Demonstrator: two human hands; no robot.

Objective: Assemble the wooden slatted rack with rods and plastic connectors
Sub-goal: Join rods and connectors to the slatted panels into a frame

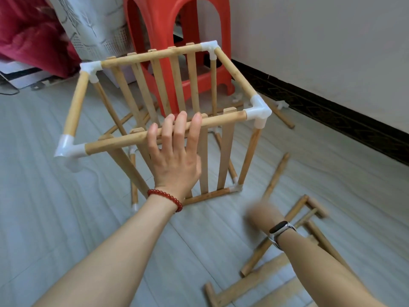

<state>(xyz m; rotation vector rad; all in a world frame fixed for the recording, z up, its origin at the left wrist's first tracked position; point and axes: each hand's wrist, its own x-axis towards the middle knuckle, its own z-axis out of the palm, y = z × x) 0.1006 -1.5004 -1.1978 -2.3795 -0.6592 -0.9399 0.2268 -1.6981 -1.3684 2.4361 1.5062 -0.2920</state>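
Nearest, by the floor's near right edge: loose flat wooden slat panels with round end rods (285, 247), unattached, partly cut off by the frame and crossed by the right forearm. Right hand (260, 214) is motion-blurred, just beside a loose round wooden rod (276, 173) on the floor; can't tell if it's spread, curled or holding anything. Left hand (177, 156), red bead bracelet on the wrist, has fingers straight and spread, draped over the near top rod (166, 135) of the half-built box-shaped wooden slatted rack (159, 96), steadying it, not wrapped round. Rack stands mid-floor, upright, top rim closed by four white plastic corner connectors (257, 110). Judgement: light, stiff in the rods, joints likely push-fit, so it may rack or pop apart if lifted by one rail; best held at rods close to the connectors, pressing along the rod axis. The near left connector's down socket looks unfilled. Bottom joints are mostly hidden behind slats and the hand. Beyond, more loose rods and small white connectors (282, 105) near the far wall, too small to count, and a red plastic stool (177, 23).
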